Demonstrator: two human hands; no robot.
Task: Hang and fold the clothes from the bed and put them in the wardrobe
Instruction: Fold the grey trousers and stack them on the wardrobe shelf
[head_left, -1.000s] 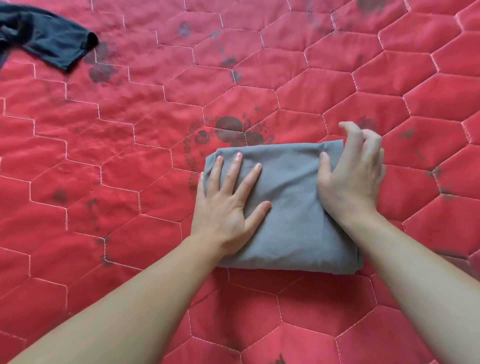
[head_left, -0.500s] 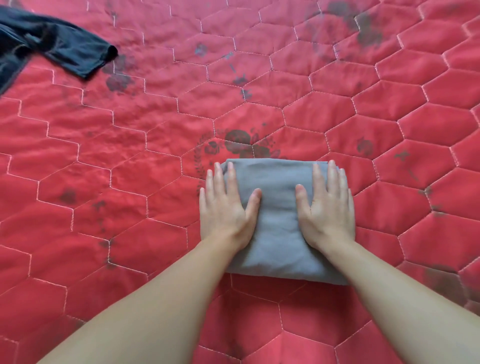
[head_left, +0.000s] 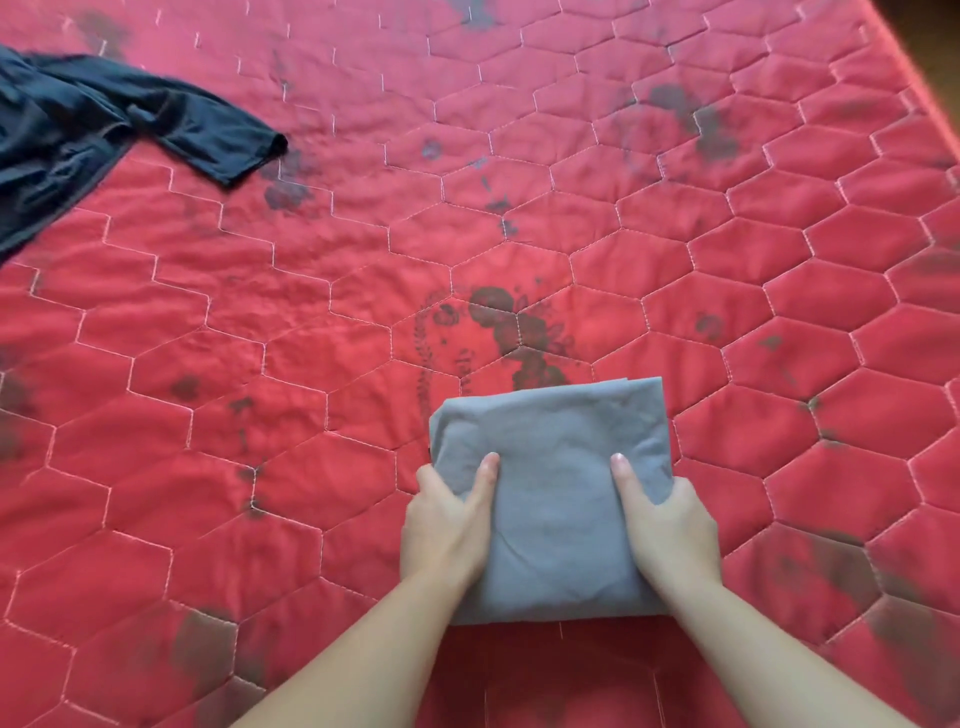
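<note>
Fingers of the left hand (head_left: 447, 525) and the right hand (head_left: 670, 530) were tucked under the two side edges of the folded grey garment (head_left: 556, 499), thumbs pressed on top, so both hands gripped it where it lay on the red quilted bed (head_left: 311, 364), just on the near side of the dark flower print (head_left: 509, 327). Lifted from the sides alone, the loose layers at the edge nearest that print could sag open and undo the fold. An unfolded dark garment (head_left: 93, 135) lay well beyond the print, to its left.
</note>
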